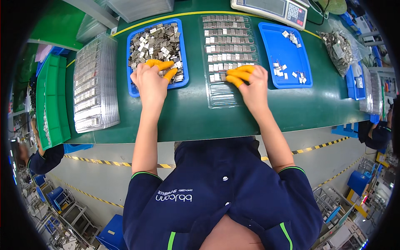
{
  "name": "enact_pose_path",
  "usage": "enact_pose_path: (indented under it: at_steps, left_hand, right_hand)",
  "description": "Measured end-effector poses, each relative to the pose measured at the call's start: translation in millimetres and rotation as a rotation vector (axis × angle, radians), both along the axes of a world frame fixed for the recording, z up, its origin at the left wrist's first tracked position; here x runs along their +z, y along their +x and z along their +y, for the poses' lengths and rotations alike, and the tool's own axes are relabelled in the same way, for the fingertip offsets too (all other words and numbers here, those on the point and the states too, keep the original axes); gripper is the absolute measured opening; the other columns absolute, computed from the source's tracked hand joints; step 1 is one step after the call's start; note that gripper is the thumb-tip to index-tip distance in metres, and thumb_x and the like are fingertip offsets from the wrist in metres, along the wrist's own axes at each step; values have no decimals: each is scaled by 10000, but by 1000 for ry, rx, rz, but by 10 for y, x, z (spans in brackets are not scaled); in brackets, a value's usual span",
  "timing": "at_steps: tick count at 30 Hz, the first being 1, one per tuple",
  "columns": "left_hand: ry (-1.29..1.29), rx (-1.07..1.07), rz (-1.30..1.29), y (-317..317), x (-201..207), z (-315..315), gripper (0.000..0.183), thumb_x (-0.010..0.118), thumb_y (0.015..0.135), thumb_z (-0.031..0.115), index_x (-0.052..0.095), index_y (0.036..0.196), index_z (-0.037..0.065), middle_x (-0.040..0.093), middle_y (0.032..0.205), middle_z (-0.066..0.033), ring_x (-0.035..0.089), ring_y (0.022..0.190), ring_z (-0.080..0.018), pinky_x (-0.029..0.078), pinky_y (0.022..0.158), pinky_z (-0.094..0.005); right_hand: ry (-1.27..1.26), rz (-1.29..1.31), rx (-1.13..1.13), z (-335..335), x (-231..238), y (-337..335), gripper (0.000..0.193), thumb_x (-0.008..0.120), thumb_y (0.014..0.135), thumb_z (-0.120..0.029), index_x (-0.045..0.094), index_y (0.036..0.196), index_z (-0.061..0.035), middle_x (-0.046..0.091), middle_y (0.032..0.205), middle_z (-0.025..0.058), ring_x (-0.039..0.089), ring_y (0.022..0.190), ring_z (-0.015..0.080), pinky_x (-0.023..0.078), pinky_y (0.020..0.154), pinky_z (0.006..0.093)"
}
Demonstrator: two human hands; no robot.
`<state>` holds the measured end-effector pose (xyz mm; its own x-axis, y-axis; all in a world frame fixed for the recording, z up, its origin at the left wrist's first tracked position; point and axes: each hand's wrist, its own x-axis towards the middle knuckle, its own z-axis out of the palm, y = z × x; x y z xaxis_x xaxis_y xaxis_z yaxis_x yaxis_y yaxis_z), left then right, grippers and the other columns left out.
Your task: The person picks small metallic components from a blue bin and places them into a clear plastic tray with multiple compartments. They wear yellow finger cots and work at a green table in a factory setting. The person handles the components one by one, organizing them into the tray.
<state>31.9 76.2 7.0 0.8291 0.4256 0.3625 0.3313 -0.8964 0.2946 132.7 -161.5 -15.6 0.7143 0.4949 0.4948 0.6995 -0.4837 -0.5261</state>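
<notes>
My left hand [152,79], with yellow finger cots, reaches over the near right part of a blue tray [186,62] heaped with small metal-shelled connectors [150,43]. Its thumb and forefinger are apart among the pieces, and I make out nothing held between them. My right hand [251,83], also in yellow finger cots, pinches a small metal connector [223,77] at the nearest filled row of a clear plastic blister tray [221,100]. Behind that row lie several rows of the same connectors. The fingertips partly cover the row's right end.
A second blue tray [287,62] at right holds a few white pieces with leads. Stacked blister trays [96,83] and a green bin [54,96] stand at left. A scale [275,10] stands at the back, and a plastic bag of parts [339,50] lies far right.
</notes>
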Motion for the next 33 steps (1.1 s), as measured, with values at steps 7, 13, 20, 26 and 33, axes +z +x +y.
enact_pose_path:
  at_steps: [7, 13, 20, 26, 33]
  left_hand:
    - [100, 7, 147, 127, 108, 19, 232, 743, 663, 189, 687, 812, 20, 601, 750, -126, 530, 853, -277, 316, 788, -393]
    - [141, -74, 68, 239, 82, -7, 202, 734, 646, 168, 688, 787, 32, 610, 779, -118, 518, 852, -262, 325, 761, -385]
    - [126, -126, 104, 241, 46, -10, 213, 744, 656, 161, 679, 773, -4, 578, 744, -172, 530, 825, -326, 426, 756, -430]
    - [-39, -177, -114, 142, 119, -11, 201, 752, 650, 119, 701, 828, 42, 610, 778, -131, 556, 759, -276, 449, 728, -379]
    - [-576, 38, -122, -40, 184, -177, 221, 750, 693, 89, 694, 901, 43, 626, 778, -19, 504, 672, -83, 414, 637, -215]
  right_hand:
    - [92, 171, -417, -713, 114, 458, 155, 700, 732, -114, 700, 872, -48, 672, 877, 120, 619, 806, 274, 461, 768, 347]
    - [47, 291, -606, -1229, 105, 656, 185, 682, 763, -122, 693, 925, -35, 656, 922, 141, 624, 844, 253, 469, 772, 326]
    - [-103, 243, -385, -1140, 158, 655, 230, 695, 737, -110, 684, 957, -43, 646, 969, 145, 587, 920, 274, 452, 816, 331]
    - [-227, 115, -268, -906, 165, 712, 231, 676, 722, -71, 683, 951, -38, 625, 951, 150, 566, 902, 291, 459, 790, 372]
    - [-339, 260, -318, -838, 267, 733, 151, 703, 695, -77, 677, 830, -16, 625, 897, 129, 574, 874, 272, 467, 756, 359]
